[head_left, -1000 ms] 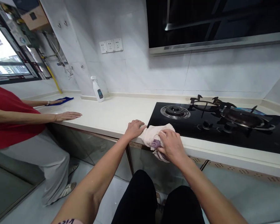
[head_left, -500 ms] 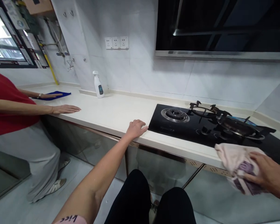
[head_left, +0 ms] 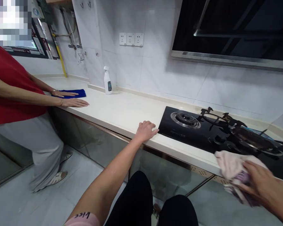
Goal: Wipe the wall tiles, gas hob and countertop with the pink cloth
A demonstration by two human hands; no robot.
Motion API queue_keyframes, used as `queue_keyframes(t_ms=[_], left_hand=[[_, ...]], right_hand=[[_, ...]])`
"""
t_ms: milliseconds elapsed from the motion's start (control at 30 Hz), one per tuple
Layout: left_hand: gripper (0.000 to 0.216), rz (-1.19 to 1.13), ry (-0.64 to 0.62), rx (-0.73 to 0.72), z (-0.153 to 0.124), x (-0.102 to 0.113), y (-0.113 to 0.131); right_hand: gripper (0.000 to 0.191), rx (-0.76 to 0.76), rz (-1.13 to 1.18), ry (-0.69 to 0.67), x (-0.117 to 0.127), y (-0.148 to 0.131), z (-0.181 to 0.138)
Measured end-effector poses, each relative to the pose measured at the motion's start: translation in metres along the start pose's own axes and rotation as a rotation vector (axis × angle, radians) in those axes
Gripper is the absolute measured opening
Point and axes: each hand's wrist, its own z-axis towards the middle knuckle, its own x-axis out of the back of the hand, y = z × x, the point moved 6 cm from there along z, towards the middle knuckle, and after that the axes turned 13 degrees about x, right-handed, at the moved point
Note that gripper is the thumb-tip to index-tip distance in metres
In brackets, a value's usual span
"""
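Observation:
My left hand [head_left: 146, 130] rests on the front edge of the white countertop [head_left: 122, 110], with its thumb touching or close to the left corner of the black gas stove [head_left: 202, 133]. Its fingers lie on the surface and nothing is in them. In my right hand [head_left: 261, 179] is a crumpled pale pink cloth [head_left: 230, 163] with a purple patch. The cloth hangs over the counter's front edge, in front of the stove. A round burner [head_left: 185, 120] shows on the stove's left side, and loose black pan supports [head_left: 217, 117] lie further right.
At the left a person in a red top [head_left: 16, 84] presses one hand on a blue cloth [head_left: 79, 93] and the other on the counter. A white spray bottle [head_left: 108, 82] stands by the wall. A black range hood [head_left: 233, 28] overhangs the stove.
My view has turned left and closer to the other person, whose blue cloth has shifted nearer their front hand. My right hand still grips the pink cloth at the counter edge; my left stays put.

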Motion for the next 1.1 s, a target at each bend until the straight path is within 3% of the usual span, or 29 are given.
queue_keyframes(t_ms=[167, 300, 367, 467, 600, 767, 867, 1100], left_hand=[[0.038, 0.004, 0.003, 0.004, -0.001, 0.001, 0.0], [0.037, 0.007, 0.009, 0.001, 0.0, 0.002, -0.003], [0.034, 0.003, 0.007, 0.0, 0.0, 0.003, -0.005], [0.03, -0.004, 0.007, 0.007, 0.0, 0.005, -0.008], [0.03, -0.008, 0.006, 0.011, -0.001, 0.007, -0.008], [0.032, -0.014, 0.005, 0.016, -0.002, 0.008, -0.008], [0.033, -0.024, 0.001, 0.013, -0.001, 0.008, -0.007], [0.034, -0.047, 0.015, 0.012, 0.0, 0.008, -0.007]], right_hand=[[0.051, 0.206, -0.132, -0.266, -0.004, -0.166, 0.109], [0.051, 0.31, -0.027, -0.238, 0.008, -0.274, 0.173], [0.051, 0.351, 0.039, -0.188, 0.012, -0.306, 0.191], [0.051, 0.367, 0.088, -0.144, 0.009, -0.318, 0.199], [0.055, 0.346, 0.217, -0.072, 0.0, -0.288, 0.183], [0.058, 0.244, 0.188, -0.058, -0.011, -0.202, 0.135], [0.061, 0.166, 0.155, -0.05, -0.015, -0.125, 0.087], [0.067, -0.156, 0.21, 0.012, -0.013, 0.094, -0.042]])
